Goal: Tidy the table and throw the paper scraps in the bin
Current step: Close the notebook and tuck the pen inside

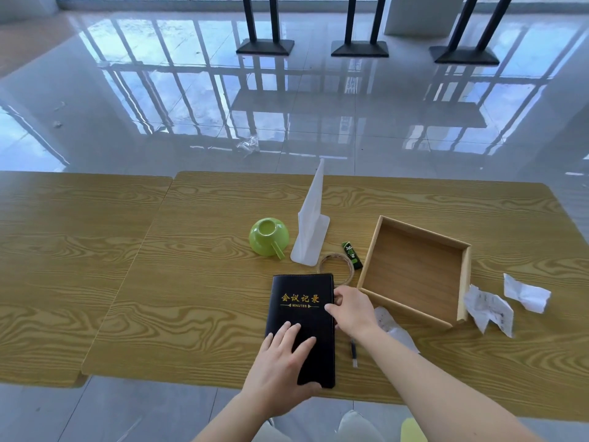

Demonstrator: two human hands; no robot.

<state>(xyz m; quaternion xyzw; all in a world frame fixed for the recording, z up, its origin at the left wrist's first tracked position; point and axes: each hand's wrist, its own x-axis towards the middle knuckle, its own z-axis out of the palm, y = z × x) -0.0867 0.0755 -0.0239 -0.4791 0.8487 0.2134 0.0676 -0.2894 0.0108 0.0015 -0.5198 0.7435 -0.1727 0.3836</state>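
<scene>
A black notebook (302,311) with gold lettering lies closed near the table's front edge. My left hand (280,368) rests flat on its lower part, thumb under the bottom edge. My right hand (352,309) grips the notebook's right edge with curled fingers. Crumpled paper scraps lie to the right: one (395,330) partly under my right forearm, one (489,309) beside the wooden tray's corner, one (526,293) further right. No bin is in view.
An open wooden tray (414,269) sits right of the notebook. A green cup (269,236) lies upside down, next to a white folded stand (310,231), a tape roll (336,266), a green packet (352,255) and a pen (353,352). The wooden table (191,282) meets another at left.
</scene>
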